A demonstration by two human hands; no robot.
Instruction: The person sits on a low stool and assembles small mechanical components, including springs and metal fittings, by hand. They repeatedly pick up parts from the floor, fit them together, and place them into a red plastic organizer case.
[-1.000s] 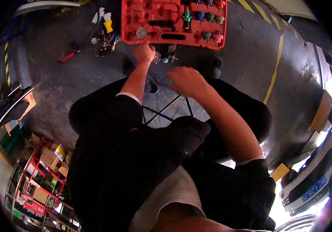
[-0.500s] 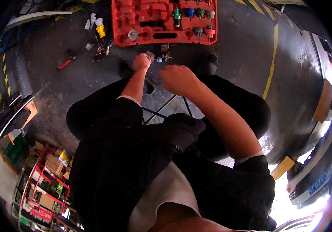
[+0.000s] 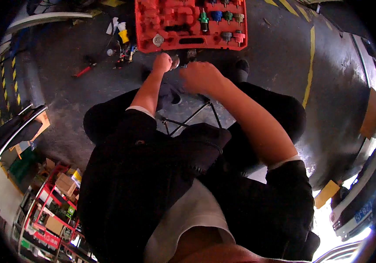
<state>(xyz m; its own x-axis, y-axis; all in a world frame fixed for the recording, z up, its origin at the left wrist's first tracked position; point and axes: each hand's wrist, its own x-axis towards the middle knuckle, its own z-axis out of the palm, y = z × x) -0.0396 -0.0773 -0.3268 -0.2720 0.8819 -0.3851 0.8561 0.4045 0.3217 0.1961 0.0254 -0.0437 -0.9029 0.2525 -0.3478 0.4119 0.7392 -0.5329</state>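
Note:
My left hand (image 3: 162,62) is closed around the edge of a round, dull metal cap-like piece (image 3: 175,62), held just above the floor in front of the red case. Beside it, my right hand (image 3: 203,78) has its fingers curled toward the piece and is slightly blurred. Whatever lies in those fingers is hidden behind the hand. A small square metal part (image 3: 191,53) lies by the case's near edge. The open red case (image 3: 214,45) holds a green-and-black cylindrical fitting (image 3: 203,20), several coloured adapters (image 3: 217,16) and a round metal cap (image 3: 157,40).
On the floor to the left are a red-handled tool (image 3: 83,71), a yellow-and-white bottle (image 3: 123,36) and a cluster of small tools (image 3: 128,53). My bent legs and dark shoes flank the work spot. A red rack (image 3: 43,210) with boxes stands at lower left.
My right hand has moved up and closer to the metal piece, covering the small bluish fitting seen beside it before. The whole view has shifted slightly.

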